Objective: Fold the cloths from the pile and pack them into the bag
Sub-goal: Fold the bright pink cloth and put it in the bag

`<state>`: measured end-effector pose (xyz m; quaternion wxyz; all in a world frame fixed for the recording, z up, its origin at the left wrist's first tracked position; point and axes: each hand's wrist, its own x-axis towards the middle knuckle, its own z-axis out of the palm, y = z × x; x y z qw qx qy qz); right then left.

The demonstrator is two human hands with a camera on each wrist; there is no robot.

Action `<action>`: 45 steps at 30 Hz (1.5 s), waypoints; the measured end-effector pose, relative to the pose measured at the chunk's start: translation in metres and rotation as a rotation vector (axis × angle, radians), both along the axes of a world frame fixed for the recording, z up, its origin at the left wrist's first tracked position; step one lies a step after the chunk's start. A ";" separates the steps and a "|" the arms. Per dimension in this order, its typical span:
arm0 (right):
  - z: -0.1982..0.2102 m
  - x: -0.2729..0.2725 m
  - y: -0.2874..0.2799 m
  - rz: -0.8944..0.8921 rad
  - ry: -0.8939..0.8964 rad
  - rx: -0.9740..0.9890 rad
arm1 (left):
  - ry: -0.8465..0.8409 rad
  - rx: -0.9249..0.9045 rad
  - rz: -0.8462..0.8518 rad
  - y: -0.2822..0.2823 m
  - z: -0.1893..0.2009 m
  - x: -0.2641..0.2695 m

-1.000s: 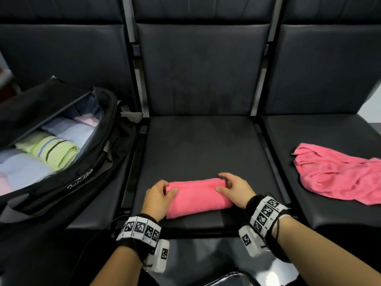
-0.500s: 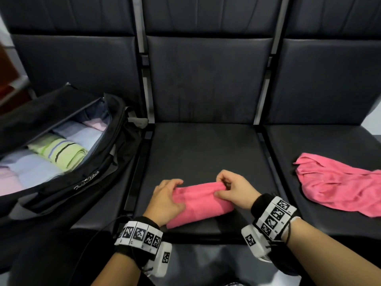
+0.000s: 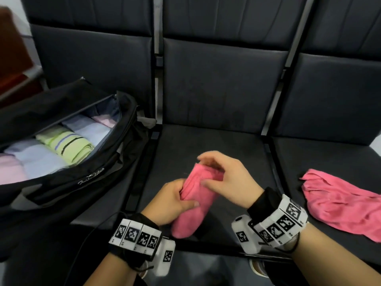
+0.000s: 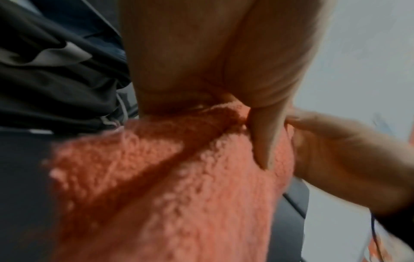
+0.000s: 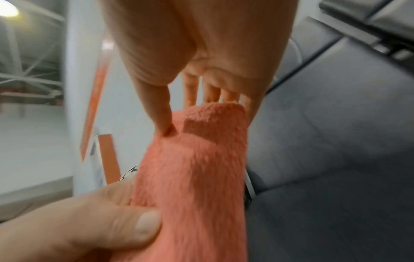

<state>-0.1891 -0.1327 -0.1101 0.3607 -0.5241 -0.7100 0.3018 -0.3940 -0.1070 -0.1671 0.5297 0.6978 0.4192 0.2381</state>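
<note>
Both wrist views are blurred; fabric texture and finger outlines are soft. The far side of the roll [image 3: 194,200] is hidden behind the hands. The bag [image 3: 86,178] is cut off at the left edge, and the loose cloth [image 3: 340,205] at the right edge.

The roll, a pink cloth, is held above the middle seat [image 3: 206,145], tilted with its upper end away from the person. The left hand [image 3: 172,202] grips its lower middle, thumb across the front. The right hand [image 3: 228,178] holds the upper end, thumb on the near face and fingers [image 5: 190,85] behind it.

The bag lies open on the left seat with folded cloths [image 3: 66,143] inside. The loose cloth lies on the right seat.

One second ago the roll lay flat and crosswise on the seat with a hand at each end. It is now lifted and turned lengthwise.
</note>
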 end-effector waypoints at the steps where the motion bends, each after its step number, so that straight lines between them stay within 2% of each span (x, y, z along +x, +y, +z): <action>1: -0.006 -0.001 0.004 -0.071 0.076 -0.028 | -0.062 -0.042 0.031 0.003 -0.001 -0.003; 3: -0.019 -0.005 0.012 -0.137 0.206 -0.173 | -0.172 -0.120 0.105 0.009 -0.002 -0.010; 9: -0.066 -0.028 0.030 0.016 0.331 -0.596 | -0.459 -0.308 0.381 0.028 -0.006 -0.023; 13: -0.058 -0.053 0.057 0.091 0.390 -0.608 | -0.608 -0.389 0.544 0.043 -0.004 -0.045; 19: -0.026 -0.115 0.133 0.178 0.346 -0.546 | -0.823 -0.388 0.707 0.088 0.020 -0.102; 23: -0.013 -0.163 0.190 0.178 0.358 -0.559 | -0.785 -0.405 0.842 0.141 0.031 -0.143; 27: -0.008 -0.201 0.228 0.119 0.336 -0.583 | -0.711 -0.595 0.988 0.178 0.023 -0.164; 31: -0.007 -0.226 0.254 0.065 0.360 -0.549 | -0.735 -0.723 0.985 0.201 0.021 -0.176; 35: -0.003 -0.252 0.280 0.030 0.421 -0.439 | -0.748 -0.685 0.986 0.229 0.029 -0.195; 39: -0.012 -0.272 0.304 0.136 0.522 -0.290 | -0.836 -0.414 1.065 0.256 0.042 -0.221; 41: -0.029 -0.279 0.312 0.109 0.447 -0.256 | -0.729 -0.332 1.140 0.265 0.034 -0.227; 43: -0.049 -0.280 0.316 0.024 0.255 -0.247 | -0.462 -0.346 1.207 0.266 0.016 -0.223; 45: -0.066 -0.279 0.315 0.041 0.036 -0.283 | -0.325 -0.313 1.224 0.261 -0.003 -0.215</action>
